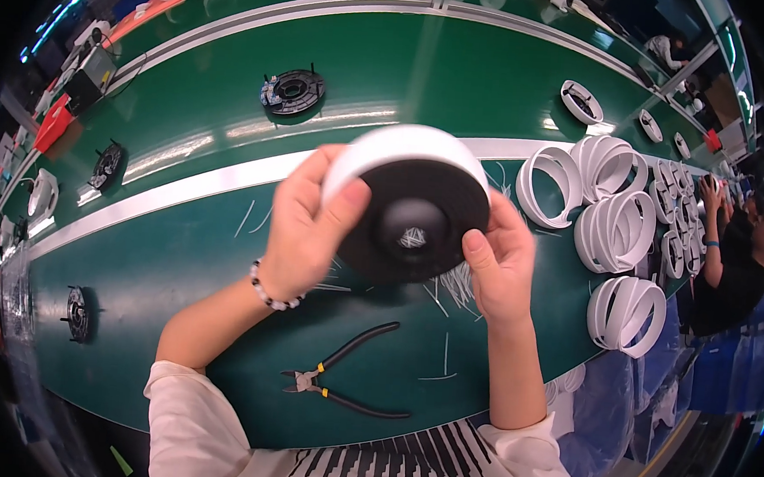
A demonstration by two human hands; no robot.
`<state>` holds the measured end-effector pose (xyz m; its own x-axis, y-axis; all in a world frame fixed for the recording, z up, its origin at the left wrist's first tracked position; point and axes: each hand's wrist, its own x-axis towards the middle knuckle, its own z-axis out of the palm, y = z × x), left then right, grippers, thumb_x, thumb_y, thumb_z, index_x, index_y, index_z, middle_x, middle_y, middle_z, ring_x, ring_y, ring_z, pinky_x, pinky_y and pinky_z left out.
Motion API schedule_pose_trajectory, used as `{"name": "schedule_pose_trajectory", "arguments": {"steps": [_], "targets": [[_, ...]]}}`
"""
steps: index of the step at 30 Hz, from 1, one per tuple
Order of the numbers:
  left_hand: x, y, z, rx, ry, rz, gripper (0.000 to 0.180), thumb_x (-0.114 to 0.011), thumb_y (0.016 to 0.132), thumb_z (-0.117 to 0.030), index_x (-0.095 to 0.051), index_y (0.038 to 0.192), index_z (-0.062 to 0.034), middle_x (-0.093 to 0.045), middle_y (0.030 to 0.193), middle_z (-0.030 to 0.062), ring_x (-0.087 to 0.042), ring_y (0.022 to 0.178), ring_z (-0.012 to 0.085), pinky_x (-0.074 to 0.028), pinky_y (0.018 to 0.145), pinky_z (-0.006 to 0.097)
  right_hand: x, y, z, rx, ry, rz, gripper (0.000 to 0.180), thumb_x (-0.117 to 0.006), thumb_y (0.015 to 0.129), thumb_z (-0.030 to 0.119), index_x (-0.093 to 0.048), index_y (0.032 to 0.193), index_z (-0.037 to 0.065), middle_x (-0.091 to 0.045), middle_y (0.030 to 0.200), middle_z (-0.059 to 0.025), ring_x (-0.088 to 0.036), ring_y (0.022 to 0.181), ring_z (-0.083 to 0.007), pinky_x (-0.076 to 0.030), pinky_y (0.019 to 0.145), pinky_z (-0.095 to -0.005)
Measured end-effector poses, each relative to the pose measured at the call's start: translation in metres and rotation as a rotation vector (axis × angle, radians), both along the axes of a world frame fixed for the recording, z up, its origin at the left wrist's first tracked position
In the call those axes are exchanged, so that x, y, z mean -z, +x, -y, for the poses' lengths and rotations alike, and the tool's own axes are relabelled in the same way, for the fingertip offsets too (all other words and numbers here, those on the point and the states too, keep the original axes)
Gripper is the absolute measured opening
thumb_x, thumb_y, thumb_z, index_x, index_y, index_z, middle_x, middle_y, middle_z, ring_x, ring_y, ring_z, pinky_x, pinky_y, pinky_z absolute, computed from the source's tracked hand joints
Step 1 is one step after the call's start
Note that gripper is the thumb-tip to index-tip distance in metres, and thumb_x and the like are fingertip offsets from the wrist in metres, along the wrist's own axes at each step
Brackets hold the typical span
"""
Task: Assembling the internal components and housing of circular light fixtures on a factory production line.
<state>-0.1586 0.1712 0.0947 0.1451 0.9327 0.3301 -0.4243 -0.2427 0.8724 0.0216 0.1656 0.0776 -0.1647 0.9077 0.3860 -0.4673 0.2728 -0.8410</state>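
Above the green bench I hold up a round housing (pixel 366 237) with a white outer ring and a black face that bulges in a glossy dome at its centre. My left hand (pixel 305 224) grips its left rim, thumb on the black face. On the opposite rim my right hand (pixel 506 260) is closed in the same way. Below, wire cutters (pixel 305 381) with black handles and yellow bands lie with their handles spread. Thin white strips (pixel 456 288) lie scattered behind and under the housing, which hides part of them.
Stacks of white rings (pixel 614 233) stand along the bench's right side. A black round part with wiring (pixel 293 92) sits on the green belt beyond a white rail (pixel 181 192). Another black part (pixel 79 313) lies at the bench's left. A co-worker (pixel 744 255) works at the far right.
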Motion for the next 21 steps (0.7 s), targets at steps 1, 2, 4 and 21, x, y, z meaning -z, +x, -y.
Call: {"name": "schedule_pose_trajectory", "arguments": {"steps": [1, 2, 4, 21], "targets": [[-0.001, 0.0, -0.001, 0.012, -0.026, 0.012, 0.032, -0.053, 0.085, -0.019, -0.045, 0.107, 0.0042, -0.056, 0.098, 0.0083, -0.052, 0.088, 0.0104, -0.041, 0.079, 0.023, 0.005, 0.003, 0.0, 0.005, 0.001, 0.0, 0.046, -0.059, 0.079, 0.006, -0.039, 0.118, -0.007, -0.054, 0.107, -0.014, -0.053, 0.094, -0.016, -0.043, 0.082, -0.0262], [-0.002, 0.001, -0.002, 0.024, -0.053, 0.024, 0.033, -0.052, 0.085, -0.019, -0.045, 0.107, 0.0045, -0.056, 0.099, 0.0085, -0.052, 0.089, 0.0105, -0.041, 0.08, 0.023, 0.009, 0.006, 0.001, -0.022, -0.051, 0.0, 0.045, -0.058, 0.079, 0.006, -0.039, 0.118, -0.007, -0.054, 0.106, -0.0139, -0.054, 0.094, -0.0158, -0.043, 0.082, -0.026], [0.005, 0.004, -0.005, 0.012, -0.062, 0.031, 0.033, -0.052, 0.085, -0.019, -0.045, 0.108, 0.0045, -0.056, 0.1, 0.0085, -0.051, 0.09, 0.0106, -0.04, 0.08, 0.023, 0.009, 0.008, 0.0, -0.033, -0.09, 0.034, 0.045, -0.057, 0.081, 0.008, -0.038, 0.119, -0.008, -0.055, 0.105, -0.014, -0.055, 0.092, -0.0152, -0.043, 0.082, -0.0256], [0.004, 0.012, -0.009, 0.0, -0.373, 0.073, 0.032, -0.051, 0.085, -0.023, -0.042, 0.105, 0.0007, -0.055, 0.099, 0.0094, -0.057, 0.084, 0.0111, -0.049, 0.07, 0.025, 0.014, 0.0, -0.002, -0.154, -0.384, -0.021, 0.04, -0.056, 0.081, 0.008, -0.04, 0.115, -0.005, -0.054, 0.103, -0.0127, -0.056, 0.091, -0.0172, -0.051, 0.074, -0.0297]]}}
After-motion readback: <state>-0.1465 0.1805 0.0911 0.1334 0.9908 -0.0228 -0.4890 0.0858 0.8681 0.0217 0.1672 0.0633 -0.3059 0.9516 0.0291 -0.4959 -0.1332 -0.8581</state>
